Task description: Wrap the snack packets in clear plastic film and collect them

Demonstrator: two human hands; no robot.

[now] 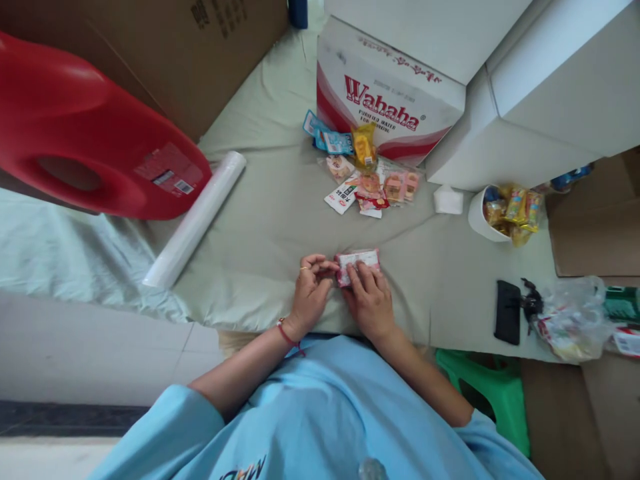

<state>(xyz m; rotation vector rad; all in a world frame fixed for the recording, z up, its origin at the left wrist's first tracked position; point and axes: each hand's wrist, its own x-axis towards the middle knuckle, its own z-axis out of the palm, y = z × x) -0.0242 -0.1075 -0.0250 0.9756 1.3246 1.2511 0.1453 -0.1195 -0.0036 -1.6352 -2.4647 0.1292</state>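
A small pink and white snack packet (358, 261) lies on the pale green cloth (260, 220) right in front of me. My left hand (311, 293) pinches the packet's left end with curled fingers; a ring and a red wrist string show on it. My right hand (371, 297) presses down on the packet from the near side, fingers closed over it. Both hands touch the packet at once.
A heap of several small snack packets (367, 173) lies beyond, before a Wahaha carton (385, 100). A white bowl of yellow sweets (493, 213), a plastic film roll (195, 220), a red jug (95, 133), a black phone (507, 311), a plastic bag (575, 320) and a green stool (493, 393) surround me.
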